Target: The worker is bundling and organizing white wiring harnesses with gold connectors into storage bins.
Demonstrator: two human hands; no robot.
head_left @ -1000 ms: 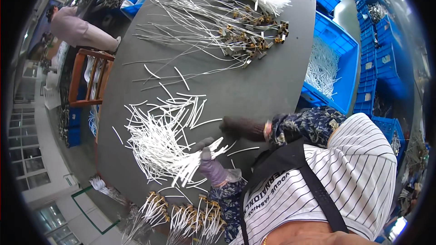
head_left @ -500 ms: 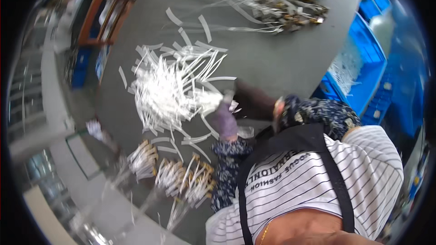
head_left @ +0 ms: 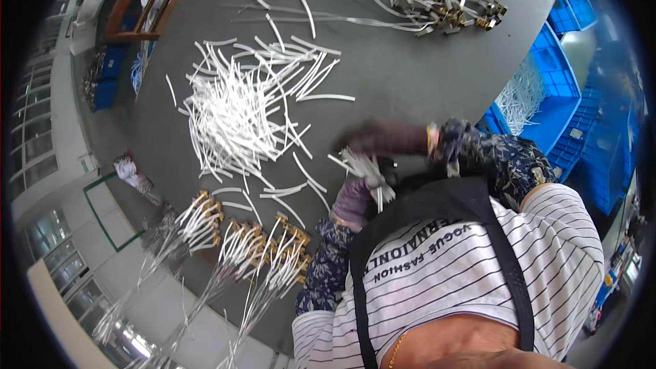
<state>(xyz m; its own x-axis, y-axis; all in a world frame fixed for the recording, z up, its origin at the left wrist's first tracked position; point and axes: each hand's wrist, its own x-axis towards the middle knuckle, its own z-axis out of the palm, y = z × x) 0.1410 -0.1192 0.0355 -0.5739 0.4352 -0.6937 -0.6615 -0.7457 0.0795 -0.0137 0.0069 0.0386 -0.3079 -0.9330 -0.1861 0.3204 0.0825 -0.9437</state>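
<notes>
My left hand (head_left: 352, 199), in a purple glove, is closed around a small bunch of short white tubes (head_left: 365, 169) close to my apron. The tubes stick out above and below its fingers. My right hand (head_left: 383, 138), in a dark brown glove, lies across the far end of that bunch. Motion smears its fingers, so I cannot tell whether they grip. To the left of both hands, a large loose pile of white tubes (head_left: 236, 119) spreads over the grey table (head_left: 403, 75). Single tubes are scattered around its edge.
Bundles of wires with brass-coloured ends and white sleeves (head_left: 273, 253) lie at the table's near left edge. More wires with metal ends (head_left: 451, 7) lie at the far side. A blue crate (head_left: 560, 109) with white tubes stands at the right; a wooden rack (head_left: 160, 0) at the far left.
My left hand has drawn back from the pile toward my body with a bunch of tubes. My right hand has shifted slightly and now meets the bunch. Another gloved hand at the far left has gone.
</notes>
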